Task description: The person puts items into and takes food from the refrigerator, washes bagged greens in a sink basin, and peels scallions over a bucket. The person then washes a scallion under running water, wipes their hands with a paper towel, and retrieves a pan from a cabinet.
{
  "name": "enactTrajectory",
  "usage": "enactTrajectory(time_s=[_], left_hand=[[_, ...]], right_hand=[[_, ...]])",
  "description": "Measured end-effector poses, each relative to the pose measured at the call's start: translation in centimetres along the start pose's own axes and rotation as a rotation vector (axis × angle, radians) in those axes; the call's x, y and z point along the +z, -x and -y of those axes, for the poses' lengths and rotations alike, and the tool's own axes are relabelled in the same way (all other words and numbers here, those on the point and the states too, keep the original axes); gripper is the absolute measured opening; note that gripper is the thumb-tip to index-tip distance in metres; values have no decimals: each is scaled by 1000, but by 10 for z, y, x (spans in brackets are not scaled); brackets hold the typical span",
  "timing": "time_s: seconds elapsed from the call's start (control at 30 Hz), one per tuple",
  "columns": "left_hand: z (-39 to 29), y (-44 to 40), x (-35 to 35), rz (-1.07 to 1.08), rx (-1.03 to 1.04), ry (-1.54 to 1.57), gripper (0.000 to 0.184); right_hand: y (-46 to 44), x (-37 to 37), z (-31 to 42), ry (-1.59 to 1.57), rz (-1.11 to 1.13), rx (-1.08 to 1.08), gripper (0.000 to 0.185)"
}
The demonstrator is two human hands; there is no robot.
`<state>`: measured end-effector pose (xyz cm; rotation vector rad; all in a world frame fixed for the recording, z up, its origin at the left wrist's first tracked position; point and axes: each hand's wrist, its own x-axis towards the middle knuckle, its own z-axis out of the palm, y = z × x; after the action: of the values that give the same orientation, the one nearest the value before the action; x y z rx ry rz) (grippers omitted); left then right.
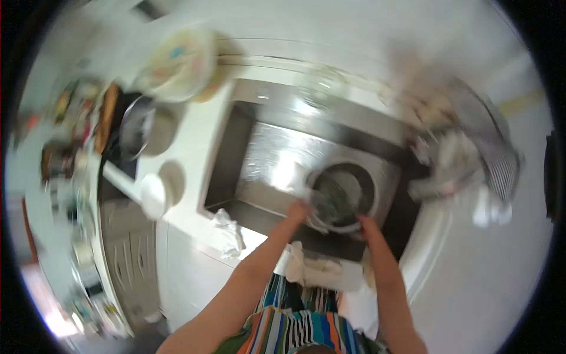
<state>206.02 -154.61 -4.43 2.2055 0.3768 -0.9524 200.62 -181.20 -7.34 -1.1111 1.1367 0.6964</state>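
In the head view, a round bowl (368, 183) with a dark inside and a pale rim is low in the steel sink (277, 147). Dark green, leafy-looking stuff (333, 200) fills its near left part; motion blur hides the detail. My left hand (299, 210) is closed at the bowl's near left side, beside a whitish, see-through smear. At the near right rim, my right hand (364, 223) is closed with its fingers on the edge. Both forearms reach over the sink's front edge.
A glass jar (321, 85) stands behind the sink. Left are a white ladle-like dipper (154, 194), a pot (138, 127) and a large food-filled tub (183, 65). A crumpled white cloth (227, 233) lies at the front left corner. Striped cloth (492, 141) and bags are on the right.
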Motion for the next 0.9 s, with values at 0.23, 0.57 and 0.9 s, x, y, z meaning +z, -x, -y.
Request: enactTrajectory(time_s=[0.23, 0.57, 0.9], left_hand=[[-29, 31, -23, -15, -79, 487, 27], [-25, 158, -200, 82, 69, 1082, 32], [101, 232, -265, -150, 123, 1152, 25]], right_hand=[[64, 30, 41, -20, -137, -250, 27], [206, 156, 93, 93, 6, -517, 24], [206, 333, 105, 230, 127, -383, 11]])
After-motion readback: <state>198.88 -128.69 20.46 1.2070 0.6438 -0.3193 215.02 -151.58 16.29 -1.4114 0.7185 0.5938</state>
